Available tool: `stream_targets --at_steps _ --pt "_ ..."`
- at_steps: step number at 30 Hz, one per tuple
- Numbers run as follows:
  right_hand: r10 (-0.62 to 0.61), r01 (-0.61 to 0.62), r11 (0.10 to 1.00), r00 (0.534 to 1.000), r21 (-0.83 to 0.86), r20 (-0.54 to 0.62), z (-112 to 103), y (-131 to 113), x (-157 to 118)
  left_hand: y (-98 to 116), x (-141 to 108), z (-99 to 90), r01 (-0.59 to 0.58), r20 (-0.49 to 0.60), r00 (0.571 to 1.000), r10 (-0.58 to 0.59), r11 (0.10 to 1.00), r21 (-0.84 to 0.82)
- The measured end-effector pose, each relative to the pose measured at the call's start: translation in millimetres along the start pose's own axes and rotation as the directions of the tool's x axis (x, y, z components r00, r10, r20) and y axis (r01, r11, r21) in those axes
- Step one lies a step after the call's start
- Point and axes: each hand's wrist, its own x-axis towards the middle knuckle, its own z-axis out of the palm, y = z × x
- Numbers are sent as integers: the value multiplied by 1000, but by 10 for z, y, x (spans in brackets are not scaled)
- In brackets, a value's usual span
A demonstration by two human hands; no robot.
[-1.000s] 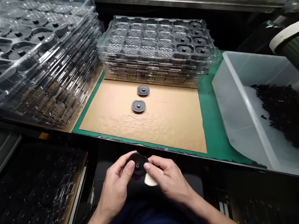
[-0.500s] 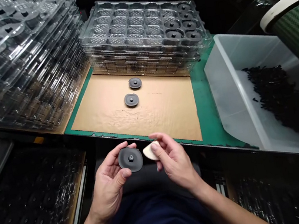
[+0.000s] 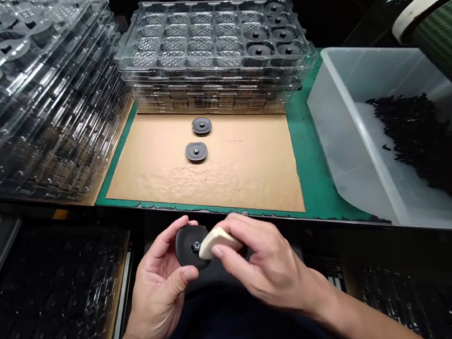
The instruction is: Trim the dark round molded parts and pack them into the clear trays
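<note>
We count two hands: the left hand, fingers partly curled, grips one black disc by its rim; the right hand pinches one cream pad against that disc's face. Beyond, two dark discs lie on one cardboard sheet, one nearer, one farther.

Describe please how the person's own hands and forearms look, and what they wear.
The left hand and right hand are bare, with no gloves, rings or watch to be seen. No sleeve covers the visible forearms. Dark blue clothing shows between them.
</note>
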Motion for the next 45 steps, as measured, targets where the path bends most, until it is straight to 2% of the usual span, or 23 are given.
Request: stream_targets --at_steps 2,5,7,9,13,16,17,21,25,27,29,31,33,35,38,40,42,44,45 --pt "-21 20 999 1000 -24 -18 -10 24 6 -2 -2 -15 13 -1 1000 -13 1000 -3" --pt "-50 52 998 996 -29 69 -30 43 20 -13 0 -40 44 28 999 -43 999 -20" --pt "-72 75 990 997 -120 29 -36 34 29 -16 4 -48 65 52 997 -63 997 -30" --pt "-45 43 985 999 -166 -10 -29 10 37 -8 9 -45 66 49 997 -65 998 -25" --pt "53 -52 998 995 -20 87 6 -35 52 30 22 -8 14 8 1000 -14 1000 2" --pt "-15 7 993 998 -116 -61 13 -32 65 46 32 5 20 32 999 -20 1000 3" --pt "-24 15 991 997 -135 -71 7 -28 69 46 33 -1 21 34 999 -21 1000 -1" --pt "-16 21 996 998 -86 61 -26 -22 97 35 21 -66 46 41 998 -45 999 -22" --pt "-128 124 966 992 -229 -4 -17 -12 137 20 12 -81 128 149 981 -123 991 -28" --pt "-126 117 967 992 -227 -23 18 -16 124 21 19 -51 83 94 992 -79 996 -39" --pt "-34 31 989 999 -143 -18 60 -23 85 27 29 -21 36 13 999 -35 998 -52" --pt "48 -47 997 999 -60 15 88 -20 49 29 38 -8 23 -25 999 -24 998 -63" --pt "21 -21 998 1000 -62 -13 88 0 49 24 39 -15 40 -15 999 -41 997 -64" --pt "-102 94 985 993 -145 -53 67 28 85 16 32 -28 91 23 996 -90 993 -68" --pt "-247 241 937 969 -254 8 45 48 131 20 19 -34 160 55 986 -155 982 -103" --pt "-214 208 944 977 -256 6 60 38 112 34 20 -29 155 12 988 -154 979 -134" --pt "-114 106 969 993 -222 -22 83 23 64 43 28 -26 140 -41 988 -147 979 -148" --pt "-74 66 972 997 -226 -28 84 16 29 36 37 -31 163 -36 985 -169 978 -134" --pt "-96 89 964 995 -251 -17 73 17 27 26 42 -36 191 -7 981 -194 974 -121"
